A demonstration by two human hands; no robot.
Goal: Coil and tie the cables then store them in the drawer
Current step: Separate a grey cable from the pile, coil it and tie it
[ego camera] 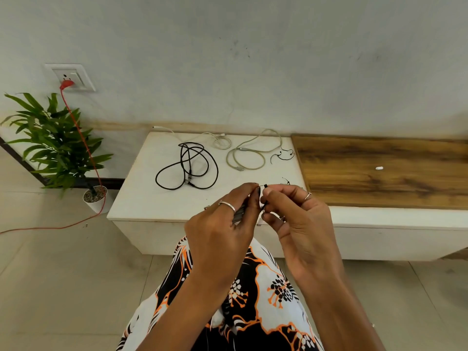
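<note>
Both of your hands are up in front of you and busy: your left hand [225, 219] has its fingers curled round a small grey bundle of cable [239, 214], and your right hand [296, 219] is pinching a thin black tie [265, 196] right at the bundle's edge, fingertips of the two hands almost touching. That bundle sits between your palms, at about three o'clock from your left hand and nine o'clock from your right, held in the air just above the near edge of the white desk [141, 198]. Careful here, I'd say the risk is the tie slipping out of that fine pinch before it closes; if it does, the loops in your left hand could spring loose and you'd be coiling again. A tie drawn too slack would let the bundle unravel later in the drawer, which I can't make out from this angle. Up at twelve o'clock from your hands, three cables still lie loose on the desk: a black cable [187, 168] at eleven o'clock, a white cable [217, 140] beyond it, and a grey cable [249, 155] straight ahead. Spare black ties [282, 155] sit at one o'clock, near the wooden top [379, 153], so watch your sleeve or wrist doesn't sweep them off.
</note>
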